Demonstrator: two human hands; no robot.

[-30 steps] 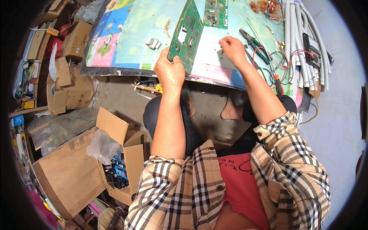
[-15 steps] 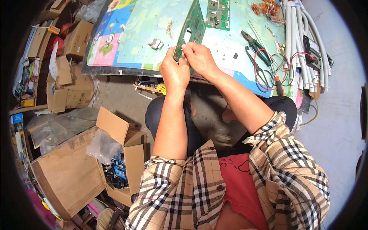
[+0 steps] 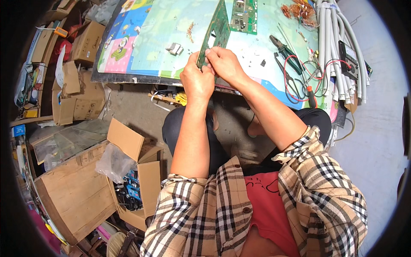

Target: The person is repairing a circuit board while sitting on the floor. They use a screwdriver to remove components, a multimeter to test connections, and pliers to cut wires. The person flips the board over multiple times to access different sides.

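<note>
An upright green circuit board (image 3: 216, 32), nearly edge-on, is in my left hand (image 3: 197, 81), fingers closed round its near lower edge. My right hand (image 3: 223, 63) has its fingers closed at the board's right face, low down beside my left hand; what its fingertips grip there is partly hidden. A second circuit board (image 3: 244, 19) lies flat behind it on the patterned mat (image 3: 158, 30). A small metal piece (image 3: 174, 49) and a few dark bits lie near my hands.
Pliers (image 3: 286, 53), a screwdriver (image 3: 311, 96) and a meter (image 3: 348, 60) with red leads lie at the right, beside long grey tubes (image 3: 325, 38) and copper wire bits (image 3: 299, 12). An open carton (image 3: 150, 188) and stacked boxes (image 3: 85, 43) stand at the left.
My right hand has moved left from beside the pliers onto the board. The board and my left hand have shifted slightly right, and the board is turned more edge-on.
</note>
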